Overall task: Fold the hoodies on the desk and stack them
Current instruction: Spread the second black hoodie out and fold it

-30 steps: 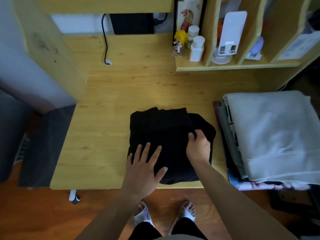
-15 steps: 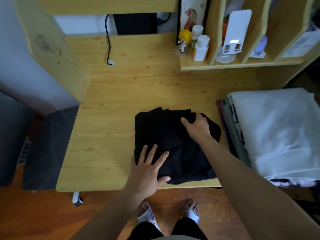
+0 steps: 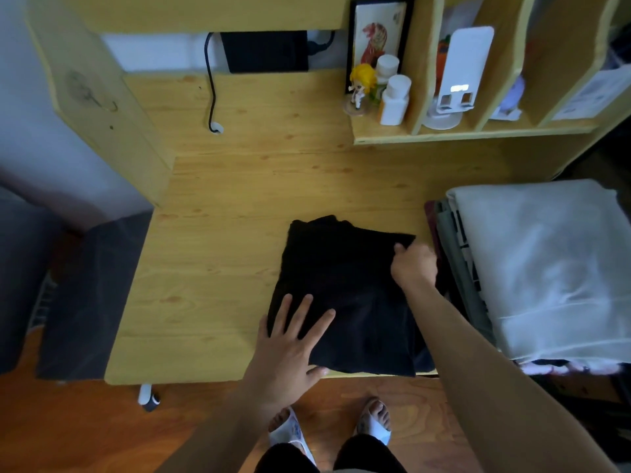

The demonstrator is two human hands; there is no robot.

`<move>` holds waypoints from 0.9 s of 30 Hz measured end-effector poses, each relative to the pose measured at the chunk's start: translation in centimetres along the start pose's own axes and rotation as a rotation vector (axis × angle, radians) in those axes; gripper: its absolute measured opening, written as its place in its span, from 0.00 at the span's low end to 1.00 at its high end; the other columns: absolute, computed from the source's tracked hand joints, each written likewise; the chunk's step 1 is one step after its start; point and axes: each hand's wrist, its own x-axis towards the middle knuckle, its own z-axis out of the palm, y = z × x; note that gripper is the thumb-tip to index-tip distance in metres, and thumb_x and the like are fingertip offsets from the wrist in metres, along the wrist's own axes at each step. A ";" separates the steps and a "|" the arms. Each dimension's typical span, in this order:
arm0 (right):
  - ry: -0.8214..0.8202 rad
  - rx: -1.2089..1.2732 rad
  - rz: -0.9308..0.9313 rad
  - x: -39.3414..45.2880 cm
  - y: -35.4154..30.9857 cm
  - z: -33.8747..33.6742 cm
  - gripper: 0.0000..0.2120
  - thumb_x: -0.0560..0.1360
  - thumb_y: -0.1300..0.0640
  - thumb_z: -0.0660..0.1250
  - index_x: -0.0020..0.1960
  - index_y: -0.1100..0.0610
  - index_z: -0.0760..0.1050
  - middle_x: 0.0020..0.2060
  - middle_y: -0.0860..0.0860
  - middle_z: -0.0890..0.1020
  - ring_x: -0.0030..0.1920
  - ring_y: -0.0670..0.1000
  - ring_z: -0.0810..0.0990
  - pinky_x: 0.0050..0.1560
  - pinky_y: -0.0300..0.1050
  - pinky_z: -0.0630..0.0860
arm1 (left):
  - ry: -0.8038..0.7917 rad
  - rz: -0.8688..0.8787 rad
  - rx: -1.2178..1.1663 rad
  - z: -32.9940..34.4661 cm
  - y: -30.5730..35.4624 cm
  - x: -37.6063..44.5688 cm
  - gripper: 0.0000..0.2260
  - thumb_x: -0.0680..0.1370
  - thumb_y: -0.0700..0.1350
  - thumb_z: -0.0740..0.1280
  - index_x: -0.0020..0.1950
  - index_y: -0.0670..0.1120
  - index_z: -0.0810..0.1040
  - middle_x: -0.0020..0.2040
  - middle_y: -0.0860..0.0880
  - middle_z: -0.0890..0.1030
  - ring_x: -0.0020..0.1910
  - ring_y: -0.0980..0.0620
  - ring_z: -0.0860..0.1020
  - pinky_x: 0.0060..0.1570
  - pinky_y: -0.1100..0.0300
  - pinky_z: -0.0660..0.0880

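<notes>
- Nearest the camera, two feet in white slippers (image 3: 375,425) stand on the wooden floor, tight against the desk's front edge.
- Up to the near edge of the wooden desk (image 3: 218,254): the left hand (image 3: 290,349) lies flat with its fingers spread, palm at the desk's edge and fingertips pressing the near-left corner of the black hoodie (image 3: 345,295). That's the anchor.
- The hoodie itself is already down to a compact rectangle, sitting right of centre at the front of the desk, its near edge level with the desk's rim.
- Across to the hoodie's far-right corner: the right hand (image 3: 414,264) is curled, fingers pinching the cloth at that corner. A touch of blur here, so exactly how much cloth it has, I can't tell.
- My read: folding on this one is all but done. This looks like the final squaring-up, tugging a corner true while the other hand pins the bundle.
- Just beside the hoodie on the right sits the stack of folded clothes (image 3: 461,268), topped by a white folded garment (image 3: 546,268).
- The next move, as I judge it, calls for both hands under or around the bundle, lifting it level so the folds hold, then setting it squarely on that stack.
- Further back, bare desktop, then a black cable (image 3: 211,93) trailing down at the rear left.
- At the far right, a shelf holds a yellow-haired figurine (image 3: 361,85), two white bottles (image 3: 394,100), a framed picture (image 3: 377,35) and a white stand (image 3: 461,73).
</notes>
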 end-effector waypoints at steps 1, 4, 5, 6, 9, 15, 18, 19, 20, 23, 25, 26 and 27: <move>-0.049 -0.048 0.073 0.2 0.9 0.7 0.19 0.84 0.50 0.59 0.65 0.65 0.71 0.63 0.62 0.74 0.58 0.61 0.77 0.51 0.50 0.74 | -0.016 0.008 -0.005 0.0 -0.1 -0.1 0.44 0.78 0.64 0.66 0.81 0.64 0.37 0.84 0.50 0.41 0.82 0.40 0.39 0.73 0.33 0.61; -0.065 -0.156 0.163 -0.2 1.6 1.7 0.28 0.82 0.45 0.59 0.75 0.62 0.61 0.73 0.63 0.64 0.70 0.63 0.66 0.65 0.57 0.69 | -0.023 0.007 -0.021 -0.3 -0.3 -0.1 0.46 0.80 0.52 0.68 0.79 0.66 0.32 0.84 0.52 0.38 0.82 0.41 0.36 0.75 0.38 0.62; -0.051 -0.152 0.187 -0.3 1.7 1.6 0.32 0.81 0.44 0.61 0.77 0.61 0.57 0.74 0.62 0.61 0.72 0.63 0.62 0.68 0.59 0.66 | -0.017 0.001 -0.023 -0.4 -0.3 0.0 0.46 0.80 0.49 0.67 0.79 0.66 0.32 0.84 0.52 0.38 0.82 0.41 0.37 0.75 0.39 0.63; -0.061 -0.120 0.229 -0.3 1.8 1.6 0.37 0.79 0.41 0.63 0.78 0.60 0.53 0.75 0.62 0.60 0.73 0.64 0.61 0.69 0.59 0.65 | -0.014 -0.004 -0.024 -0.3 -0.2 0.1 0.46 0.80 0.47 0.67 0.79 0.66 0.32 0.84 0.52 0.38 0.82 0.41 0.38 0.75 0.39 0.63; -0.167 0.025 0.405 -0.1 3.6 1.4 0.50 0.68 0.31 0.68 0.77 0.61 0.57 0.71 0.62 0.68 0.69 0.64 0.69 0.67 0.59 0.71 | 0.054 -0.012 -0.051 0.1 0.0 0.2 0.49 0.77 0.45 0.71 0.80 0.65 0.35 0.84 0.50 0.43 0.83 0.39 0.43 0.74 0.38 0.65; -0.318 0.252 0.556 3.5 7.8 4.2 0.65 0.41 0.24 0.76 0.72 0.55 0.71 0.68 0.58 0.74 0.63 0.64 0.74 0.64 0.63 0.73 | 0.325 -0.478 -0.884 2.7 -0.7 -1.0 0.48 0.72 0.41 0.79 0.83 0.58 0.54 0.80 0.50 0.62 0.78 0.49 0.64 0.70 0.51 0.73; -0.281 0.228 0.564 5.0 9.8 7.4 0.69 0.32 0.19 0.71 0.68 0.52 0.73 0.66 0.55 0.76 0.64 0.63 0.74 0.63 0.63 0.73 | 0.318 -0.557 -1.291 3.4 -0.9 -0.7 0.39 0.73 0.41 0.79 0.79 0.51 0.64 0.69 0.54 0.78 0.67 0.53 0.77 0.63 0.53 0.77; -0.264 0.245 0.552 3.8 9.2 7.3 0.65 0.35 0.20 0.72 0.66 0.53 0.74 0.62 0.55 0.78 0.63 0.62 0.75 0.62 0.62 0.74 | 0.322 -0.550 -1.299 3.7 -1.1 -0.4 0.36 0.73 0.40 0.79 0.76 0.51 0.67 0.65 0.56 0.80 0.65 0.54 0.79 0.60 0.56 0.78; -0.253 0.277 0.522 1.4 7.5 6.1 0.59 0.40 0.23 0.74 0.64 0.55 0.75 0.59 0.55 0.79 0.61 0.62 0.77 0.62 0.61 0.75 | 0.325 -0.576 -1.306 4.2 -1.3 -0.1 0.35 0.72 0.38 0.80 0.74 0.53 0.68 0.62 0.58 0.81 0.63 0.54 0.79 0.58 0.56 0.79; -0.199 0.484 0.496 -3.5 2.9 2.5 0.31 0.62 0.46 0.80 0.59 0.60 0.78 0.49 0.56 0.81 0.52 0.60 0.81 0.55 0.56 0.81 | 0.378 -0.606 -1.407 5.1 -1.0 0.1 0.36 0.69 0.33 0.79 0.70 0.57 0.69 0.58 0.58 0.82 0.61 0.52 0.80 0.59 0.43 0.80; -0.166 0.503 0.439 -4.7 1.0 1.0 0.23 0.71 0.54 0.75 0.63 0.60 0.76 0.49 0.56 0.81 0.49 0.58 0.80 0.52 0.54 0.82 | 0.447 -0.569 -1.420 4.9 -0.6 0.3 0.34 0.68 0.35 0.78 0.69 0.54 0.70 0.58 0.54 0.82 0.60 0.46 0.81 0.57 0.35 0.79; -0.131 0.448 0.362 -5.5 0.2 0.1 0.23 0.72 0.54 0.73 0.65 0.59 0.74 0.51 0.55 0.80 0.49 0.57 0.80 0.53 0.54 0.81 | 0.483 -0.549 -1.414 4.7 -0.6 0.6 0.32 0.68 0.36 0.77 0.68 0.53 0.71 0.57 0.50 0.82 0.59 0.42 0.81 0.55 0.33 0.79; -0.093 0.376 0.258 -6.3 -0.4 -0.8 0.22 0.74 0.53 0.70 0.66 0.57 0.72 0.53 0.55 0.80 0.51 0.57 0.79 0.54 0.54 0.80 | 0.517 -0.523 -1.395 4.3 -0.7 0.6 0.30 0.68 0.35 0.77 0.66 0.52 0.73 0.56 0.48 0.81 0.57 0.41 0.81 0.53 0.33 0.80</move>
